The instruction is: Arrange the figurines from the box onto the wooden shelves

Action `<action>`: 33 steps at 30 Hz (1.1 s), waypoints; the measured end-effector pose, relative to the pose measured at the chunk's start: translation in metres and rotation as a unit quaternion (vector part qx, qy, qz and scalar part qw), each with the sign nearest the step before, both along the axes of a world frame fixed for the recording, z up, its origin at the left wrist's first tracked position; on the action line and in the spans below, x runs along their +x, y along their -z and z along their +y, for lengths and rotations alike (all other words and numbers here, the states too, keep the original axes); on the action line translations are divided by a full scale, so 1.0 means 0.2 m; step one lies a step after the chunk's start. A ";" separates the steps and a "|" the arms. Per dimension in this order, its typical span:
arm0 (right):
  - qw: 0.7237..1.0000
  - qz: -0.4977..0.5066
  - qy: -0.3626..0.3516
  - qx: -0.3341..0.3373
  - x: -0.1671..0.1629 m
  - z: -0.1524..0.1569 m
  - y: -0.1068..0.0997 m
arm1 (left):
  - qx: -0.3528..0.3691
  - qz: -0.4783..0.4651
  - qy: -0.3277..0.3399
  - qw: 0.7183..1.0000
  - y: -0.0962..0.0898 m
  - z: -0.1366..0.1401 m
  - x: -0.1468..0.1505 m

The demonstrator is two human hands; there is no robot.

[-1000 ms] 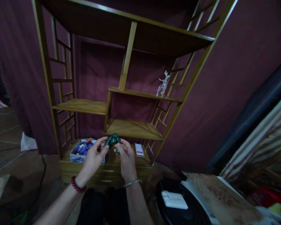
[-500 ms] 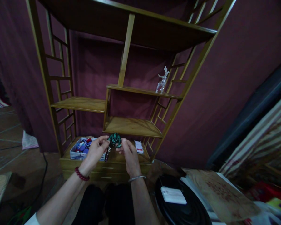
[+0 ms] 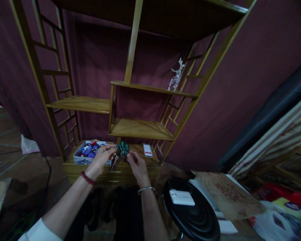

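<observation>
My left hand (image 3: 104,157) pinches the left side of a shiny dark green gathered fabric piece (image 3: 123,148). Its exact kind I cannot make out; dark, patterned strands hang below it. From the right, my right hand (image 3: 137,164) grips its lower edge between thumb and fingers. The piece is held up in front of the low cabinet top (image 3: 135,148). Just behind my left hand stands an open patterned box (image 3: 81,161) filled with blue and red items (image 3: 90,149), partly covered by that hand. A phone (image 3: 147,150) with a lit screen lies right of my right hand.
A wooden shelf unit (image 3: 140,129) rises above the cabinet, with a clear deer figurine (image 3: 175,78) on one shelf. At the lower right, a black round stool (image 3: 198,219) bears a white phone-like object (image 3: 182,197). Beside it lie a patterned sheet (image 3: 228,190) and plastic bags (image 3: 276,217).
The green fabric piece has turned in my hands and more of its dark strands now hang down. My view has tilted downward, so the shelves sit higher.
</observation>
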State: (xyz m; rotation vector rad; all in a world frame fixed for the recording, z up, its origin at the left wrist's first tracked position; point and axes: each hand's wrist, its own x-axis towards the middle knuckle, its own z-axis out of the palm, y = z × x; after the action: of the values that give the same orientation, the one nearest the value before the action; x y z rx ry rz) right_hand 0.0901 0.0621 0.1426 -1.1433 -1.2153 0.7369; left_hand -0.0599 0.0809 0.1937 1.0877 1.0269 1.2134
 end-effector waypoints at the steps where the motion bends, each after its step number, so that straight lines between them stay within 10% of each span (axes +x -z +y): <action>1: 1.000 0.008 -0.004 -0.004 0.00 0.00 0.01 | -0.004 0.000 0.000 1.000 0.00 0.01 0.00; 33: 0.997 -0.056 0.057 -0.001 0.04 -0.01 -0.11 | -0.008 0.038 0.092 0.995 -0.16 0.03 0.05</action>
State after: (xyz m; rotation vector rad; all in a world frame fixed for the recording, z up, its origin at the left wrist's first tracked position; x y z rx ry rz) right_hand 0.0988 0.0605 0.1652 -1.2581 -1.2313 0.5952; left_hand -0.0506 0.0877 0.2262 1.1959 0.9696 1.0214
